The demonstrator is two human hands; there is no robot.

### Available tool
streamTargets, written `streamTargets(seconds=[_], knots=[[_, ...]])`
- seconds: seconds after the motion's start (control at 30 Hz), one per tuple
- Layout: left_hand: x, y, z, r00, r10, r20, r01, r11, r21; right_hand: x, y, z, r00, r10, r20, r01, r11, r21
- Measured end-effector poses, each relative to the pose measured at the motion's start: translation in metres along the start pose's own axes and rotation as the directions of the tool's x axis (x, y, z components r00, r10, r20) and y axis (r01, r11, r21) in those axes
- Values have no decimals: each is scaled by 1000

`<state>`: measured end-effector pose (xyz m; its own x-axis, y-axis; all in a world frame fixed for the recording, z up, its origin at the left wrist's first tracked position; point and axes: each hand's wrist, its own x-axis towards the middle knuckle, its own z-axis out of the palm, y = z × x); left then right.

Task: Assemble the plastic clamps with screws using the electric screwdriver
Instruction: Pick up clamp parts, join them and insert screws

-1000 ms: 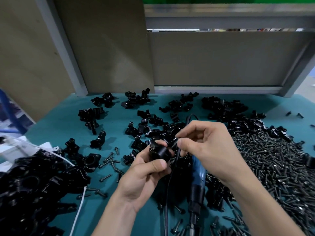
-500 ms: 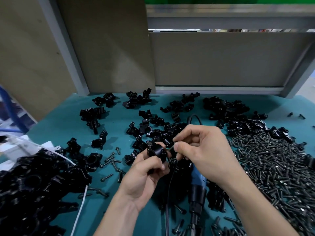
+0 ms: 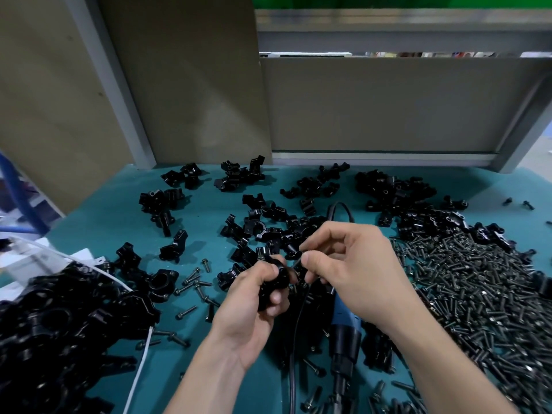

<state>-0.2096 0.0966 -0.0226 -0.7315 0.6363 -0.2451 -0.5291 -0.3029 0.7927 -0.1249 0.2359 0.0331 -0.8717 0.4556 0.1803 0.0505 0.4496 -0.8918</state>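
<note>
My left hand [image 3: 254, 306] grips a black plastic clamp [image 3: 276, 277] just above the teal table. My right hand [image 3: 352, 264] pinches a small dark screw [image 3: 298, 261] between thumb and forefinger, its tip right beside the clamp. The electric screwdriver [image 3: 345, 333], blue and black, lies on the table under my right hand, with its black cable [image 3: 294, 339] running toward me. A big heap of dark screws [image 3: 478, 288] lies to the right. Loose clamp halves [image 3: 268, 222] are scattered behind my hands.
A heap of assembled black clamps [image 3: 59, 324] fills the near left, crossed by a white cable [image 3: 140, 366]. Several stray screws [image 3: 194, 282] lie between that heap and my hands. Grey partition panels [image 3: 373, 103] close off the back of the teal table [image 3: 98, 234].
My left hand has turned the clamp and lowered it slightly. My right hand has brought the screw down closer to the clamp.
</note>
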Motion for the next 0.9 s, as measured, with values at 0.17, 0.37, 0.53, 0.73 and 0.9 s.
streamTargets(seconds=[0.17, 0.37, 0.53, 0.73, 0.9], knots=[[1, -1, 0, 1000, -8, -1, 8, 1000, -16, -3, -4, 4, 1000, -1, 23, 2, 1000, -27], [-1, -3, 1, 1000, 22, 20, -23, 998, 57, -6, -5, 5, 999, 3, 38, 1, 993, -120], [0, -5, 4, 992, 92, 85, -105, 982, 157, -6, -4, 14, 1000, 9, 6, -7, 969, -248], [0, -13, 8, 986, 153, 68, -165, 956, 243, -3, -2, 17, 999, 32, -1, -31, 946, -323], [2, -15, 7, 980, 196, 37, -199, 955, 221, -3, -2, 14, 998, 52, 28, -41, 953, -302]])
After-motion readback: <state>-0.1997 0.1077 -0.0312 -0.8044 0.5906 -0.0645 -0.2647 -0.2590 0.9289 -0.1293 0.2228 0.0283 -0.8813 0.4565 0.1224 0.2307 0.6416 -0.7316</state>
